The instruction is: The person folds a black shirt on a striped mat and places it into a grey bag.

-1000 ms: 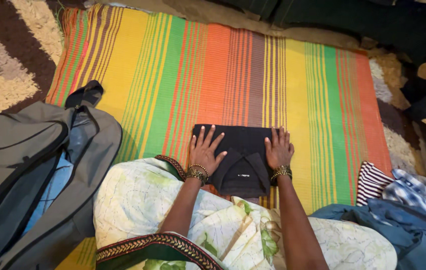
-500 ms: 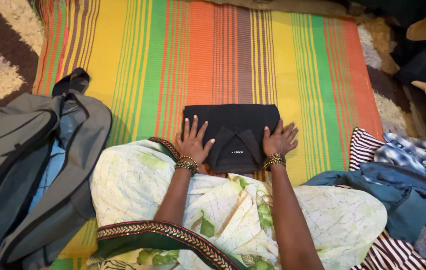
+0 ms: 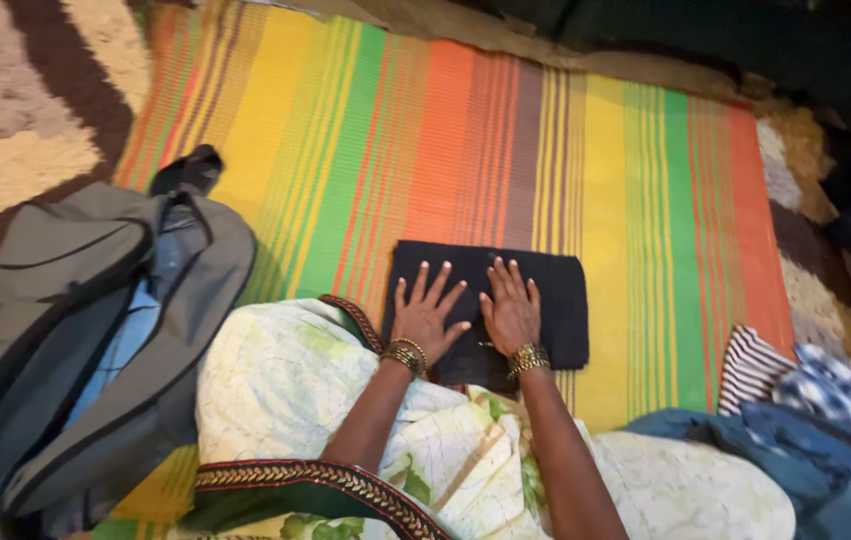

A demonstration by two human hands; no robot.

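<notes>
A folded black garment (image 3: 546,290) lies on the striped mat (image 3: 346,150), right of the grey backpack (image 3: 66,330). The left hand (image 3: 426,315) and right hand (image 3: 511,308) press flat on it, fingers spread, gripping nothing. It looks soft, light and floppy; best lifted under both side edges.

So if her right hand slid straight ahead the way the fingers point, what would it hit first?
The right hand lies flat on the folded black garment; ahead comes the garment's far edge, then bare striped mat. Nothing else shows there.

hidden: black folded cloth (image 3: 556,300) middle under hands | cut off: grey backpack (image 3: 66,350), clothes pile (image 3: 826,420)
</notes>
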